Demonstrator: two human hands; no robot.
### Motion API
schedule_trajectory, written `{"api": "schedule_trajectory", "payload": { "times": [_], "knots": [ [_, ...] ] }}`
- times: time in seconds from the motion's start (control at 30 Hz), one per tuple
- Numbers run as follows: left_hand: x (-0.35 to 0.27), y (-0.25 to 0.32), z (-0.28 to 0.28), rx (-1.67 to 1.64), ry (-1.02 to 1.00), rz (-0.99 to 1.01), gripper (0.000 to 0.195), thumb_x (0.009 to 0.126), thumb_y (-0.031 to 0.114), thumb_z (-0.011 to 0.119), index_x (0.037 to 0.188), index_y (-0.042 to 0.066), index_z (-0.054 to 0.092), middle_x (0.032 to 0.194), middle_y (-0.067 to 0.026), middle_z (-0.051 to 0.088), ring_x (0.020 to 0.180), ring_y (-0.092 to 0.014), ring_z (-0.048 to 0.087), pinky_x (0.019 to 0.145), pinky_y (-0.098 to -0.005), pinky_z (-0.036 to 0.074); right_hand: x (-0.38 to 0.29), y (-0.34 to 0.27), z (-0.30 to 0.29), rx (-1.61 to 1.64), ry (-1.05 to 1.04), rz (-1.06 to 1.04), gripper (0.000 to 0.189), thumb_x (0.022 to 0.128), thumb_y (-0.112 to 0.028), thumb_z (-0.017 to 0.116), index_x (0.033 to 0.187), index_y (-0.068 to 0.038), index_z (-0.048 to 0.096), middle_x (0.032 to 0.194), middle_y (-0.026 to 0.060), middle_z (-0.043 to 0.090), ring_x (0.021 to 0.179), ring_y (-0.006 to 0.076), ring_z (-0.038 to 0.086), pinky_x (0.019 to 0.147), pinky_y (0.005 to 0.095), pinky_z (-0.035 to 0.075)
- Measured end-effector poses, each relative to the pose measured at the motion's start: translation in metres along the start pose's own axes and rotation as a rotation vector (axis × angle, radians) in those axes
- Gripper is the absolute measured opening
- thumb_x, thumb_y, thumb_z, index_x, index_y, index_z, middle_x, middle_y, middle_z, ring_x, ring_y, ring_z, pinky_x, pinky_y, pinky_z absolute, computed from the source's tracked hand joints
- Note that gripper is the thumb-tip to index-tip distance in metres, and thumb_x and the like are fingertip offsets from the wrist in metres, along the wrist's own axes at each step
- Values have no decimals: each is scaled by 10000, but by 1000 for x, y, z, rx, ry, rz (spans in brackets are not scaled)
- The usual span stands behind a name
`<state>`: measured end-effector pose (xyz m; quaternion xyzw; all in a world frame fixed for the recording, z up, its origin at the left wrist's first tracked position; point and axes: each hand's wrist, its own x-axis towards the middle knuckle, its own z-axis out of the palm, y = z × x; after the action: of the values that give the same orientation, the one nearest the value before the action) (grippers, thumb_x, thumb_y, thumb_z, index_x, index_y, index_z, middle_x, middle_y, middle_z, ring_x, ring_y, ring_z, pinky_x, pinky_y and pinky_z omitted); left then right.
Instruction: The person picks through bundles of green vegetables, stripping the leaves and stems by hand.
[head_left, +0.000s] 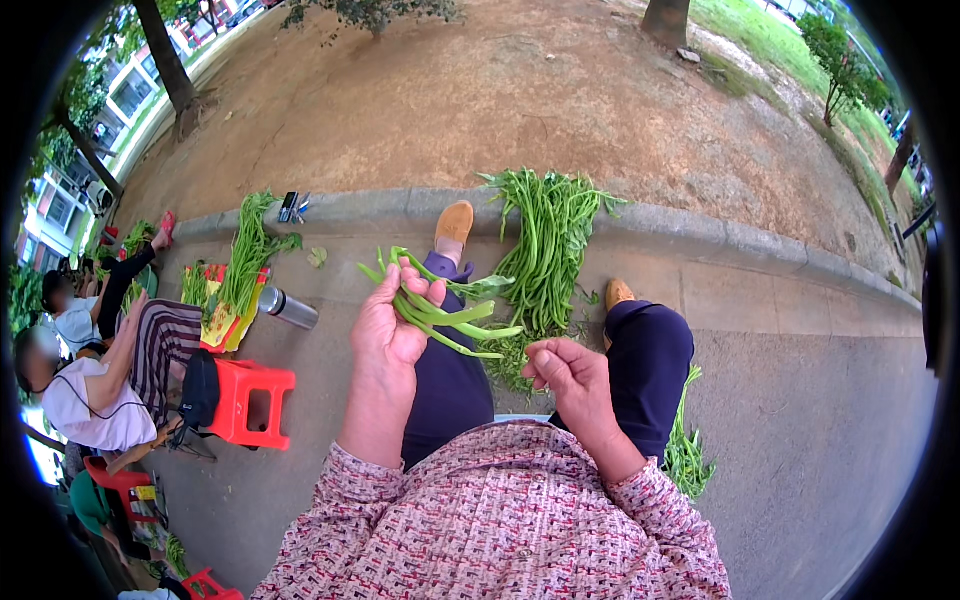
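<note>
A small bunch of green leafy-vegetable stems (450, 315) is gripped in my left hand (394, 322), with the cut ends pointing right. Just right of those ends is my right hand (574, 375), its thumb and fingers pinched together. Nothing shows between these fingertips, though a thin strand could be hidden there. Beyond my hands, a large heap of long green stems (547, 255) lies between my feet, reaching from the kerb onto the pavement. Short green trimmings (514, 364) are scattered at its near end, partly behind my right hand.
Left of me stand a red plastic stool (251, 401) and a steel flask (289, 307). More stems (244, 262) rest on a red and yellow bag (238, 322). A phone and keys (294, 207) lie on the kerb (360, 214). Seated people (105, 397) handle greens. Leafy stems (686, 457) lie beside my right leg.
</note>
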<state>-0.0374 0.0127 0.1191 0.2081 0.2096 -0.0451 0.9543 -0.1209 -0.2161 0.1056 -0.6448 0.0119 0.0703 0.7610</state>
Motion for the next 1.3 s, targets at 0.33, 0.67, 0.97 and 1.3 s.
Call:
{"api": "schedule_trajectory", "payload": {
  "times": [0.33, 0.67, 0.97, 1.3],
  "knots": [
    [-8, -10, 12, 91, -21, 95, 163, 954, 180, 514, 1044, 51, 557, 772, -29, 575, 665, -147, 589, 773, -447, 554, 3, -31, 14, -657, -45, -639, 221, 783, -34, 646, 1003, -10, 633, 866, 143, 614, 761, 315, 614, 654, 366, 503],
    [-14, -22, 23, 161, -61, 160, 145, 961, 186, 501, 1037, 65, 521, 780, -27, 577, 684, -146, 595, 717, -486, 572, 4, -33, 10, -731, -172, -609, 124, 793, -47, 640, 911, -11, 630, 795, 130, 592, 713, 320, 602, 627, 386, 488],
    [-16, -30, 28, 179, -63, 248, 139, 967, 181, 487, 1055, 74, 493, 777, -26, 539, 623, -138, 539, 603, -414, 543, 6, -19, 13, -939, -191, -625, 92, 740, -69, 608, 773, -34, 530, 690, 111, 537, 650, 306, 585, 556, 406, 472],
    [-29, -40, 46, 266, -88, 483, 128, 982, 184, 464, 1079, 102, 477, 754, -7, 474, 537, -93, 428, 466, -266, 393, 19, 1, 27, -769, 97, -497, 105, 722, -79, 589, 670, -29, 514, 634, 140, 544, 590, 347, 571, 526, 431, 456]
  ]
}}
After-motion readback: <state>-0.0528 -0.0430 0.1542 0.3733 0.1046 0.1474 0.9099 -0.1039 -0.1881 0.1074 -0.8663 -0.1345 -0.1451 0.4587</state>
